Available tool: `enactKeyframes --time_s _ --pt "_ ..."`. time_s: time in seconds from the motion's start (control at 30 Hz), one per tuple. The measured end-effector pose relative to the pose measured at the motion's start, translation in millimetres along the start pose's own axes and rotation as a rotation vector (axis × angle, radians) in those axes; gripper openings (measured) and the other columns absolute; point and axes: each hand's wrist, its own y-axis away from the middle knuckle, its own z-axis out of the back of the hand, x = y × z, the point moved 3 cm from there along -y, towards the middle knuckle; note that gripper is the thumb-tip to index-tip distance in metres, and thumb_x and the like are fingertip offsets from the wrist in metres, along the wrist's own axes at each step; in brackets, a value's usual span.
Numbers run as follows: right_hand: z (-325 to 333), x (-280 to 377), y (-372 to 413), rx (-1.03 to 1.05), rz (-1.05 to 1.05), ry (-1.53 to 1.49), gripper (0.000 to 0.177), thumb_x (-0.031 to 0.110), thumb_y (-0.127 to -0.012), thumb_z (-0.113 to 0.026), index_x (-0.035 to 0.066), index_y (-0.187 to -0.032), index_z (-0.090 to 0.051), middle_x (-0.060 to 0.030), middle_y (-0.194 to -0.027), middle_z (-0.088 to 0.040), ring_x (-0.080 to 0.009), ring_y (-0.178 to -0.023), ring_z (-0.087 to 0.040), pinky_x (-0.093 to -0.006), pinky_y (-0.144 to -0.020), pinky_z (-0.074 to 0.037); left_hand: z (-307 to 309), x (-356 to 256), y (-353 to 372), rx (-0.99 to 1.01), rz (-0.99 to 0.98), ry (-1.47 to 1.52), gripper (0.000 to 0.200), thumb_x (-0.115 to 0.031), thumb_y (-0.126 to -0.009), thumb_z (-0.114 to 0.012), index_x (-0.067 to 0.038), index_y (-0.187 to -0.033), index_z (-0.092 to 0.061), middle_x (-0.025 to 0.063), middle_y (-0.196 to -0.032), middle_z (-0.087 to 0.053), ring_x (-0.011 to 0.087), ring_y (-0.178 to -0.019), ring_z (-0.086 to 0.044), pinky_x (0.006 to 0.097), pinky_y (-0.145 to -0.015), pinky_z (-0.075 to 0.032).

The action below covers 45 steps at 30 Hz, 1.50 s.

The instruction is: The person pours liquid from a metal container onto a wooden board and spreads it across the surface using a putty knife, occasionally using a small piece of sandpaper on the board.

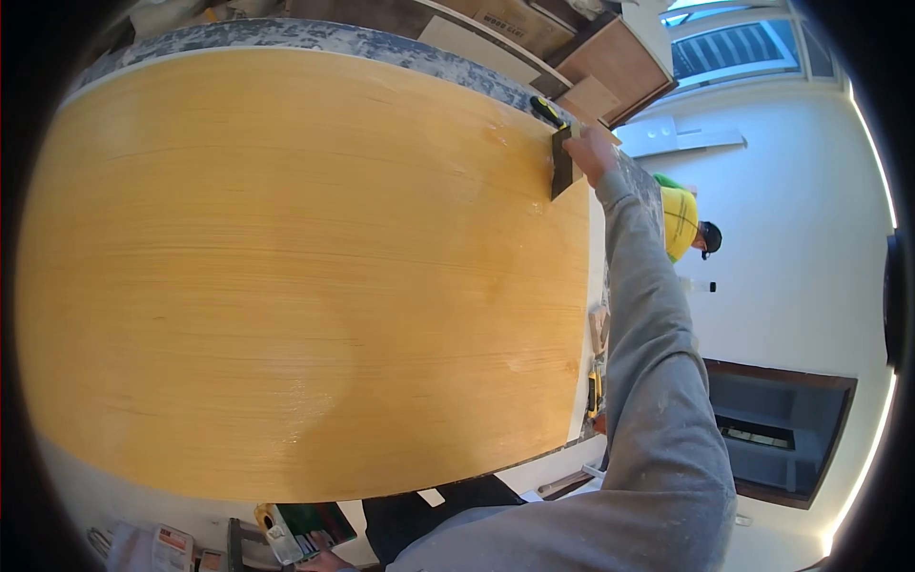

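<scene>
A broad, yellow-brown wood-grain sheet point(295, 248) with wet-looking shiny patches fills most of the view. My right hand point(593, 154), at the end of an outstretched grey sleeve, is closed on a wide scraper with a dark blade point(562, 164). The blade rests over the sheet's upper right corner. Just beyond it lies a tool with a black and yellow handle point(546, 112). At the bottom edge, my left hand point(324, 561) is partly cut off, its fingers closed at the edge of a green and white container point(319, 522).
The sheet lies on a paint-spattered table point(362, 40). Cardboard boxes and wooden panels point(620, 67) stand past its far side. By the right edge is a yellow cutter point(595, 391). A person in a yellow top point(680, 221) is in the background. A dark-framed opening point(782, 429) is at right.
</scene>
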Motion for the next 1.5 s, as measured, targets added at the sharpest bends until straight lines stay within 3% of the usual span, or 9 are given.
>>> enactKeyframes --time_s 0.63,0.87,1.0,1.1,1.23,1.33,1.37,1.43,1.5 --pt "-2.4 291.0 -6.9 0.11 0.356 0.175 0.044 0.027 -0.086 -0.058 -0.002 -0.117 -0.069 -0.0297 -0.116 -0.069 -0.045 -0.115 -0.064 -0.0481 -0.102 -0.05 60.4 -72.4 -73.1 0.075 0.026 0.372 0.101 -0.025 -0.076 -0.094 0.004 -0.147 -0.029 0.0257 -0.143 -0.049 0.0333 -0.127 -0.057 0.0476 -0.11 -0.054" --pt "-48.2 185.5 90.2 -0.078 0.689 0.441 0.035 0.004 -0.085 -0.06 0.01 -0.119 -0.067 -0.0121 -0.111 -0.072 -0.0332 -0.105 -0.066 -0.0462 -0.087 -0.056 33.3 -20.5 -93.7 0.003 -0.007 0.268 0.094 -0.022 -0.077 -0.093 0.004 -0.143 -0.032 0.0246 -0.141 -0.05 0.0327 -0.123 -0.058 0.0481 -0.105 -0.056" --pt "-8.6 125.3 181.9 -0.002 0.748 0.337 0.023 0.005 -0.086 -0.061 0.005 -0.108 -0.067 -0.0154 -0.099 -0.072 -0.0336 -0.095 -0.068 -0.0477 -0.081 -0.055 27.8 -27.8 -78.1 0.078 0.081 0.391 0.093 -0.022 -0.078 -0.092 0.004 -0.144 -0.032 0.0255 -0.144 -0.048 0.0331 -0.123 -0.057 0.0473 -0.105 -0.056" --pt "17.8 70.7 200.8 0.015 0.293 0.416 0.018 0.013 -0.092 -0.063 0.001 -0.104 -0.069 -0.0178 -0.086 -0.072 -0.0365 -0.075 -0.069 -0.046 -0.068 -0.055 9.8 -0.5 -77.1 0.126 0.097 0.518 0.094 -0.023 -0.08 -0.091 0.003 -0.147 -0.031 0.0246 -0.146 -0.047 0.0337 -0.125 -0.056 0.0457 -0.106 -0.055" --pt "5.9 31.8 169.8 0.179 -0.094 -0.219 0.023 0.019 -0.088 -0.071 -0.002 -0.079 -0.068 -0.0163 -0.07 -0.069 -0.0265 -0.053 -0.064 -0.0367 -0.048 -0.049 -15.3 -2.3 -60.7 0.179 0.084 0.552 0.095 -0.022 -0.08 -0.091 0.001 -0.149 -0.03 0.0225 -0.147 -0.048 0.0337 -0.127 -0.055 0.0467 -0.11 -0.052" --pt "-32.1 64.4 117.1 0.227 0.343 0.185 0.021 0.012 -0.08 -0.063 -0.001 -0.065 -0.071 -0.0161 -0.064 -0.069 -0.03 -0.055 -0.068 -0.0393 -0.058 -0.056 -21.1 -8.8 -55.1 0.168 0.061 0.475 0.096 -0.022 -0.08 -0.091 0.001 -0.15 -0.029 0.0221 -0.147 -0.048 0.0339 -0.129 -0.054 0.0477 -0.112 -0.05" --pt "-48.9 69.5 95.5 0.236 0.646 0.67 0.021 0.008 -0.078 -0.064 0.001 -0.059 -0.07 -0.0136 -0.064 -0.071 -0.0281 -0.054 -0.068 -0.0372 -0.058 -0.056 -19.8 -15.6 -50.8 0.182 0.065 0.498 0.097 -0.022 -0.08 -0.091 0.001 -0.15 -0.028 0.0224 -0.147 -0.047 0.0339 -0.129 -0.053 0.048 -0.113 -0.049" --pt "-56.6 88.2 57.9 0.239 0.295 0.302 0.027 0.01 -0.077 -0.064 0.007 -0.051 -0.068 -0.0089 -0.063 -0.071 -0.024 -0.058 -0.07 -0.0345 -0.061 -0.057 -18.6 -22.2 -42.0 0.18 0.086 0.47 0.098 -0.022 -0.08 -0.092 0.001 -0.15 -0.028 0.0229 -0.147 -0.047 0.034 -0.129 -0.053 0.0485 -0.112 -0.049" --pt "-49.1 125.0 35.6 0.226 0.491 0.469 0.031 0.017 -0.082 -0.059 0.005 -0.056 -0.07 -0.0086 -0.061 -0.071 -0.0216 -0.061 -0.072 -0.0346 -0.063 -0.058 -17.9 -26.4 -39.4 0.141 0.127 0.371 0.099 -0.022 -0.079 -0.092 0.001 -0.15 -0.028 0.0233 -0.146 -0.047 0.034 -0.128 -0.053 0.0491 -0.11 -0.049"
